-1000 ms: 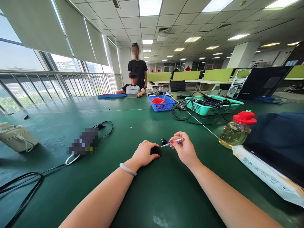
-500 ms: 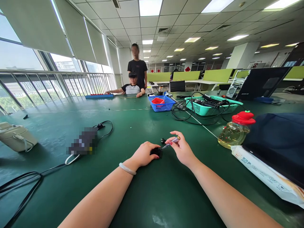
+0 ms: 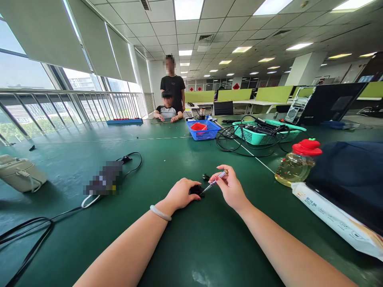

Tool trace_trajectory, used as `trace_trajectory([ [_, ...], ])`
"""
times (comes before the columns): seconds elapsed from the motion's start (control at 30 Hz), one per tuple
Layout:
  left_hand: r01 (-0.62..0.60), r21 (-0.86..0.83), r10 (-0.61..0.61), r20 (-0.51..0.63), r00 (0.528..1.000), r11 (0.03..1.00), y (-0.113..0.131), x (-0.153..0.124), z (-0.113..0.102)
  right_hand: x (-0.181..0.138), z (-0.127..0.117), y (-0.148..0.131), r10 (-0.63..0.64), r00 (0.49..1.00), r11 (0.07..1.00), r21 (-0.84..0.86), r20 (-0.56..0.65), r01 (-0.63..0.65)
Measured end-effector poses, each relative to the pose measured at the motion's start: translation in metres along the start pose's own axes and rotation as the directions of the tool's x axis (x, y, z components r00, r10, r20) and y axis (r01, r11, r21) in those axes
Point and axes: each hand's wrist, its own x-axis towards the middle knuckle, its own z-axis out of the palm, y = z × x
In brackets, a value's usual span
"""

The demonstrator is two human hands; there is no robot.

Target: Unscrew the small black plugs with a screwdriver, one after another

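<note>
My left hand (image 3: 180,194) is closed over a small black part (image 3: 196,190) and presses it onto the green table (image 3: 167,159). My right hand (image 3: 229,187) pinches a small clear-handled screwdriver (image 3: 214,181), tilted so its tip meets the black part. Another small black piece (image 3: 205,176) lies on the table just beyond the two hands. A pale bangle sits on my left wrist.
To the right stand a bottle of yellow liquid with a red cap (image 3: 297,163), a white packet (image 3: 335,219) and a dark bag (image 3: 353,175). Blue basket (image 3: 204,129) and teal basket (image 3: 266,132) with cables lie farther back. Black cables and a cream device (image 3: 20,173) are at the left. Two people are at the far end.
My right hand tipped the screwdriver from nearly level to steeper, its tip staying at the black part. The seated person far off slid the blue tray left and drew the arms back.
</note>
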Motion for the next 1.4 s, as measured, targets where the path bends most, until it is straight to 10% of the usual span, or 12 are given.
trace_trajectory([
  [0.87,-0.024,0.018,0.024,-0.015,1.0,1.0,0.002,-0.004,-0.004,-0.015,0.006,-0.021,-0.33,0.897,0.817,-0.387,0.295,0.428],
  [1.4,-0.048,0.031,0.048,-0.018,0.999,0.998,0.002,-0.002,-0.003,-0.015,0.013,-0.028,-0.257,0.927,0.835,-0.421,0.274,0.356],
])
